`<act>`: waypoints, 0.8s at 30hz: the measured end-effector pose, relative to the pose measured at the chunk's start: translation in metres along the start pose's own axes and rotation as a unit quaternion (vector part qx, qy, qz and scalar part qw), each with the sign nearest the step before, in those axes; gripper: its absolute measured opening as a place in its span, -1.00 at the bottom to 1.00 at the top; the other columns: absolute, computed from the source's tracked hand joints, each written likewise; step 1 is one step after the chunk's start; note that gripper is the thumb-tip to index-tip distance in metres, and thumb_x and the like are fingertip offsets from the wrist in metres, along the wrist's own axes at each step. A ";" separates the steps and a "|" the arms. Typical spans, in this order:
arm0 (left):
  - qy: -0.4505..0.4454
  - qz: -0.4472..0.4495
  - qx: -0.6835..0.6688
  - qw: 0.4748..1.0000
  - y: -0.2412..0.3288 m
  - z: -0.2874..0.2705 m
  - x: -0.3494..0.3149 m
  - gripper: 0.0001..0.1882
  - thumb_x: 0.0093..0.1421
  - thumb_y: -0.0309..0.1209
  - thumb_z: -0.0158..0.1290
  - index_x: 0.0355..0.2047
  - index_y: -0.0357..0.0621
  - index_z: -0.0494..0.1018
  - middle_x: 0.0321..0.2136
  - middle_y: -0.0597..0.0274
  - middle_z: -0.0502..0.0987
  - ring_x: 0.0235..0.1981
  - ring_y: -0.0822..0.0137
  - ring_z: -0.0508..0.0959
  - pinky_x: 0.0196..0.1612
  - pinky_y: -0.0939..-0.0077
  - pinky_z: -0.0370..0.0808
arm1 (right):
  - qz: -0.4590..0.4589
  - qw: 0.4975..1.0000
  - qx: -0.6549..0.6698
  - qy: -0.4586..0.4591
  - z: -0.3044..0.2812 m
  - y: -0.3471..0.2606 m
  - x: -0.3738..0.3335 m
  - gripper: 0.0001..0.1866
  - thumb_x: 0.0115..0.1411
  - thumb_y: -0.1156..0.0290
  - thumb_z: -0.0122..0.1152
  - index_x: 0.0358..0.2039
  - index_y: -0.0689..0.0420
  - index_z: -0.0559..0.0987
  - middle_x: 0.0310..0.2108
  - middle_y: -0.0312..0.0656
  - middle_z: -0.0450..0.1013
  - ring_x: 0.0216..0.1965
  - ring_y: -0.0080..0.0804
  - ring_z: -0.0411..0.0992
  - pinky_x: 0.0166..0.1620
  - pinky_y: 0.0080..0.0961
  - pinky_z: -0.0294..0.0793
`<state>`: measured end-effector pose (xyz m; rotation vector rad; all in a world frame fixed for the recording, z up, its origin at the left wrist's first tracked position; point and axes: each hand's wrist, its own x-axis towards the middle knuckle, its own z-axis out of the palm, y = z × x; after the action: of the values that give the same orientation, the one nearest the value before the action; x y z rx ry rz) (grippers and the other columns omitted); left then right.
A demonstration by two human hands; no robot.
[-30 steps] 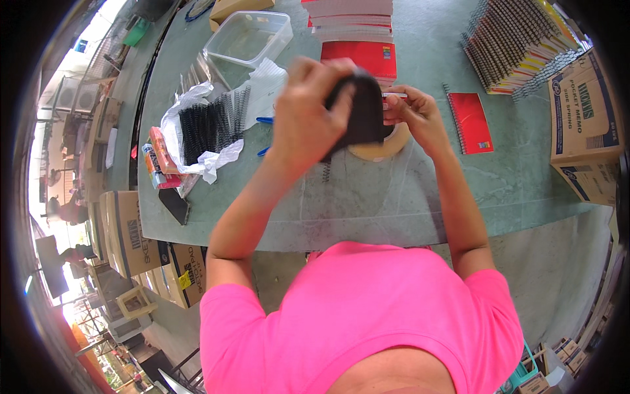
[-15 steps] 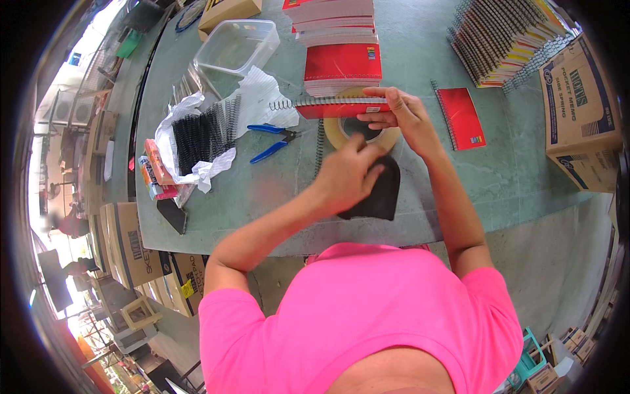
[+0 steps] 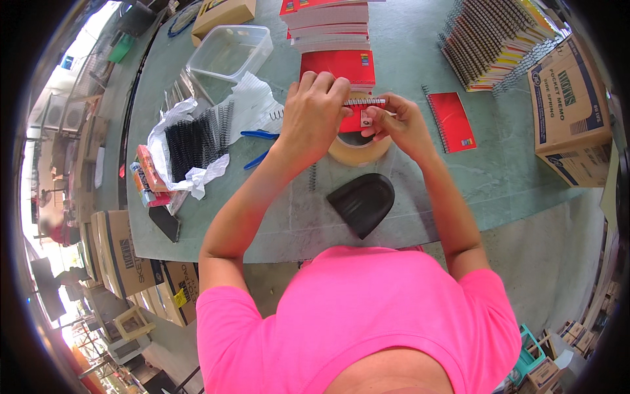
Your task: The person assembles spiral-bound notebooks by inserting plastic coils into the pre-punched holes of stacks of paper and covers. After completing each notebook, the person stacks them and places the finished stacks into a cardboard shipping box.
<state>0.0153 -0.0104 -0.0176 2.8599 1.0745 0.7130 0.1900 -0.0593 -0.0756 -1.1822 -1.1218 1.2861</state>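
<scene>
My right hand (image 3: 398, 125) grips the right end of a small red notebook (image 3: 352, 122), its spine edge turned up. A wire spiral coil (image 3: 276, 115) runs along that edge, and its loose end pokes out at the left. My left hand (image 3: 316, 108) is closed over the coil and the notebook's left part, hiding much of both; its fingertips are partly hidden. Beneath the hands lies a wide roll of tan tape (image 3: 357, 152). Closer to me rests a black rounded object (image 3: 362, 202) of unclear kind.
Red notebooks are stacked (image 3: 336, 65) behind my hands. Blue-handled cutters (image 3: 257, 159) and black coils in white paper (image 3: 190, 148) lie left, a clear plastic box (image 3: 231, 52) beyond. Rightward are a finished red notebook (image 3: 451, 121), stacked spiral notebooks (image 3: 495, 43) and a cardboard box (image 3: 569, 105).
My left hand has moved up and left from above the tape roll onto the coil and notebook. The black object has shifted and turned. My right hand still holds the notebook.
</scene>
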 end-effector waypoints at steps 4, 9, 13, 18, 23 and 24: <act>0.003 0.024 -0.055 0.998 0.000 0.003 0.000 -0.79 0.02 -0.38 0.10 -0.33 -0.15 0.40 -0.42 0.15 0.44 -0.32 0.09 0.42 -0.24 0.22 0.34 | -0.037 0.999 0.017 -0.001 -0.002 0.006 -0.006 -0.75 0.18 0.45 0.07 -0.14 0.28 0.47 -0.37 -0.24 0.51 -0.47 -0.58 0.50 -0.45 -0.70 0.48; 0.020 0.030 -0.062 0.997 0.001 0.008 0.008 -0.81 0.08 -0.33 0.06 -0.37 -0.18 0.43 -0.44 0.14 0.44 -0.36 0.09 0.42 -0.28 0.24 0.37 | -0.036 0.998 -0.049 0.010 -0.002 0.009 -0.004 -0.78 0.20 0.45 0.06 -0.17 0.27 0.49 -0.39 -0.24 0.51 -0.43 -0.55 0.51 -0.39 -0.70 0.49; -0.021 0.041 -0.078 0.996 -0.002 0.010 0.006 -0.79 0.12 -0.29 0.03 -0.40 -0.20 0.46 -0.46 0.15 0.45 -0.35 0.10 0.43 -0.29 0.25 0.39 | -0.063 0.987 -0.148 0.031 -0.003 0.009 -0.005 -0.81 0.18 0.46 0.09 -0.23 0.29 0.51 -0.40 -0.22 0.52 -0.39 -0.54 0.52 -0.34 -0.69 0.50; 0.009 0.029 -0.103 0.994 0.005 0.016 0.013 -0.80 0.12 -0.30 0.02 -0.42 -0.20 0.46 -0.50 0.11 0.46 -0.35 0.09 0.45 -0.31 0.25 0.39 | -0.102 0.975 -0.190 0.047 -0.004 -0.001 -0.010 -0.82 0.20 0.51 0.03 -0.22 0.31 0.48 -0.38 -0.16 0.54 -0.33 -0.55 0.53 -0.27 -0.64 0.51; -0.117 0.004 -0.113 0.987 0.007 0.013 0.020 -0.81 0.12 -0.31 0.01 -0.44 -0.20 0.45 -0.48 0.09 0.45 -0.36 0.08 0.46 -0.31 0.23 0.39 | -0.177 0.960 -0.213 0.025 -0.011 0.008 -0.017 -0.78 0.24 0.57 -0.10 -0.12 0.30 0.42 -0.36 -0.13 0.53 -0.29 -0.53 0.53 -0.24 -0.63 0.50; -0.100 0.012 -0.106 0.989 0.008 0.014 0.021 -0.81 0.12 -0.32 0.01 -0.44 -0.20 0.45 -0.47 0.09 0.46 -0.35 0.09 0.46 -0.31 0.23 0.39 | -0.173 0.961 -0.215 0.020 -0.011 0.008 -0.018 -0.77 0.25 0.57 -0.12 -0.10 0.30 0.40 -0.35 -0.14 0.53 -0.29 -0.52 0.53 -0.23 -0.62 0.50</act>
<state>0.0401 -0.0014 -0.0207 2.6968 0.8810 0.4926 0.2004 -0.0776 -0.0839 -1.2442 -1.5509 0.7679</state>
